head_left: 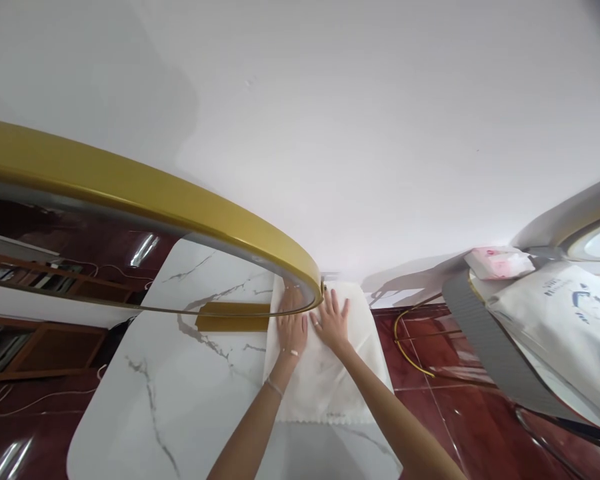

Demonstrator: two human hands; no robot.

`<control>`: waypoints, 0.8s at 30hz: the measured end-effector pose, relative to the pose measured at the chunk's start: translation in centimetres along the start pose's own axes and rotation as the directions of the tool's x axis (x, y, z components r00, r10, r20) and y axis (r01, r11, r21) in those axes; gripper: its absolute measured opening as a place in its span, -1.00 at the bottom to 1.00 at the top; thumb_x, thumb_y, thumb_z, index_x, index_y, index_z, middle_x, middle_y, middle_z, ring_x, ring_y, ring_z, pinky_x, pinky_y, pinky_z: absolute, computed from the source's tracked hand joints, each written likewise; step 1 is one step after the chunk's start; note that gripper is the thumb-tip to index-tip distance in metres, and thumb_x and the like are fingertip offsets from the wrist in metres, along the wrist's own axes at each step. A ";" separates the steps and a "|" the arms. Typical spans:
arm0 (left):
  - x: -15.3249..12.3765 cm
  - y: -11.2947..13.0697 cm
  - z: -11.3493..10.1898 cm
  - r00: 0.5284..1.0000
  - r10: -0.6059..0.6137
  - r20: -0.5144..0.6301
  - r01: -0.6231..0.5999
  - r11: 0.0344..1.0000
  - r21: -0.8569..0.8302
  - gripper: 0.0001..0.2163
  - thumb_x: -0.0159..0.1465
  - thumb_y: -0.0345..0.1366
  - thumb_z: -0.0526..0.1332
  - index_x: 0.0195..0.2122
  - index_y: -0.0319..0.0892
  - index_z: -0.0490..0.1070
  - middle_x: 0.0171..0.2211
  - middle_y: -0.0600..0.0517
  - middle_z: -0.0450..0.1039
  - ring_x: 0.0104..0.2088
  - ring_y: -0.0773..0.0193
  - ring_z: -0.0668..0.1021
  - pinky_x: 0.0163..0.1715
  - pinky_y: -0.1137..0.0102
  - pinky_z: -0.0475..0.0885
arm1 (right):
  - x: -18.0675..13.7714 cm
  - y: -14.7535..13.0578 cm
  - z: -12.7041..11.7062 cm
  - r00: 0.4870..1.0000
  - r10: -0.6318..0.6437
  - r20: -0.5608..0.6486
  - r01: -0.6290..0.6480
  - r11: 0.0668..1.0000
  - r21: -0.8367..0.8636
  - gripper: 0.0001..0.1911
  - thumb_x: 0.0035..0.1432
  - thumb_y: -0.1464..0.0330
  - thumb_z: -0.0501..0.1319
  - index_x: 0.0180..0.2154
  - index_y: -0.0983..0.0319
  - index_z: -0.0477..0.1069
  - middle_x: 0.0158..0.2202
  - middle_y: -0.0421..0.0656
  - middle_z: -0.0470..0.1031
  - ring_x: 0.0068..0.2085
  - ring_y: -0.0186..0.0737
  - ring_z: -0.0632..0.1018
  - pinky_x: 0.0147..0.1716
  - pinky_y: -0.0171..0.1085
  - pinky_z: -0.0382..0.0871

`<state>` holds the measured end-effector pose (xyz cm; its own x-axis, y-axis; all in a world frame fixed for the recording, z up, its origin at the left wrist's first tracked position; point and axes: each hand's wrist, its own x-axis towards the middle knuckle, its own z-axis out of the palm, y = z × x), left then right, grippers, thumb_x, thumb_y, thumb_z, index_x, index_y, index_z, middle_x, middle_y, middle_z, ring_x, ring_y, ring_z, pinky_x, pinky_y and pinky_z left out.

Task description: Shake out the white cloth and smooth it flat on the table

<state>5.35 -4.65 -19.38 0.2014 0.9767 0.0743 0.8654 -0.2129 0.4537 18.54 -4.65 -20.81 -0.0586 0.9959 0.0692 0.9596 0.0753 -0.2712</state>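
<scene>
A white cloth (325, 393) with a jagged near edge lies flat on a marble-patterned table (190, 400), toward its right side. My left hand (293, 331) rests palm down on the cloth's left part, fingers stretched out; its fingertips are close to the mirror's lower rim. On the cloth's far right part lies my right hand (333, 322), flat with its fingers spread and a ring on one. Just above both hands curves the gold frame (220, 220) of a large mirror. Its gold base (235, 317) stands left of the cloth.
A white wall (355, 133) rises behind the table. To the right, beyond the red tiled floor (430, 347), a grey-sided stand (490, 340) holds a pink-and-white tissue pack (500, 262) and a printed white bag (565, 327). Another mirror (595, 233) shows at the right edge.
</scene>
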 end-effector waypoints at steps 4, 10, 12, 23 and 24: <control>-5.9 -0.9 0.4 0.993 0.063 -0.097 -0.045 0.984 0.174 -0.52 0.37 -0.24 -0.04 0.31 -0.14 0.06 0.31 -0.13 0.09 0.32 0.04 0.14 0.30 0.00 -0.05 | -6.7 1.6 -0.2 0.991 -0.103 -0.082 0.103 0.995 -0.004 -0.42 0.33 0.19 -0.07 0.33 0.13 -0.03 0.38 -0.06 -0.11 0.36 -0.02 -0.04 0.28 0.13 -0.23; -6.2 -0.3 2.3 0.995 0.060 -0.078 -0.043 0.978 0.206 -0.50 0.34 -0.38 -0.08 0.32 -0.06 0.04 0.35 -0.08 0.01 0.35 0.08 0.04 0.28 0.01 0.04 | -8.6 4.1 -0.1 0.987 0.005 -0.160 -0.004 1.000 0.007 -0.40 0.32 0.13 -0.05 0.31 0.19 0.02 0.35 -0.03 -0.01 0.35 -0.01 0.00 0.27 0.06 -0.11; -4.2 0.9 2.8 0.998 0.022 -0.053 -0.012 0.985 0.172 -0.53 0.34 -0.31 -0.04 0.29 -0.01 0.12 0.33 -0.07 0.06 0.33 0.01 0.09 0.27 -0.04 0.03 | -6.6 4.5 0.0 0.986 0.052 -0.157 -0.054 0.999 -0.010 -0.41 0.32 0.14 -0.07 0.30 0.19 0.04 0.36 -0.03 -0.02 0.36 -0.01 -0.02 0.27 0.07 -0.14; 5.7 2.6 3.0 0.997 -0.072 -0.031 0.072 0.997 0.023 -0.55 0.33 -0.07 0.01 0.18 -0.10 0.30 0.32 -0.05 0.08 0.32 -0.04 0.12 0.26 0.09 0.09 | 2.3 5.2 -0.8 0.986 0.147 -0.072 -0.148 0.989 -0.011 -0.45 0.33 0.15 -0.08 0.22 0.30 0.20 0.22 0.04 0.26 0.26 0.08 0.18 0.23 0.10 -0.12; 5.6 2.6 3.0 0.997 -0.071 -0.029 0.072 0.997 0.020 -0.55 0.33 -0.08 0.01 0.18 -0.11 0.29 0.32 -0.06 0.08 0.32 -0.02 0.12 0.26 0.11 0.09 | 2.3 5.3 -0.9 0.987 0.140 -0.077 -0.141 0.990 -0.010 -0.45 0.33 0.15 -0.08 0.22 0.31 0.20 0.22 0.05 0.26 0.25 0.08 0.18 0.23 0.09 -0.11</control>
<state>10.12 0.18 -20.40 0.1256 0.9898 0.0675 0.8864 -0.1425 0.4404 23.75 -1.98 -21.21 0.0977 0.9898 0.1039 0.9609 -0.0666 -0.2688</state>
